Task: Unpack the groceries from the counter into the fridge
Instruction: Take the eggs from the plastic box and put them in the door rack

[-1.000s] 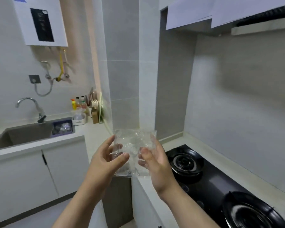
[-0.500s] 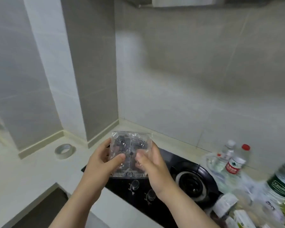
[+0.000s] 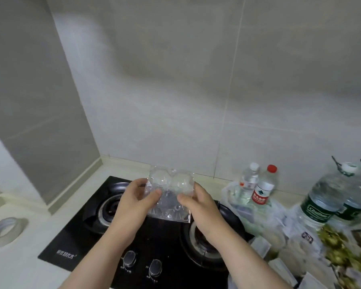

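A clear moulded plastic tray [image 3: 171, 193], empty as far as I can see, is held in the air above the black gas hob [image 3: 146, 236]. My left hand [image 3: 134, 202] grips its left edge and my right hand [image 3: 200, 205] grips its right edge, thumbs on top. Groceries crowd the counter at the right: two small water bottles [image 3: 258, 184], one white-capped and one red-capped, two large water jugs [image 3: 329, 197], a thin plastic bag [image 3: 248, 211] and green grapes [image 3: 338, 247] in packaging. The fridge is out of view.
A roll of tape [image 3: 5, 228] lies on the pale counter [image 3: 29, 274] at the left. The hob has two burners and two knobs [image 3: 142, 262] near its front edge. A tiled wall [image 3: 196, 90] stands behind, with a grey column [image 3: 35, 101] at the left.
My view has swung right from the sink corner to the hob and groceries. Both hands have kept hold of the clear tray in front of me.
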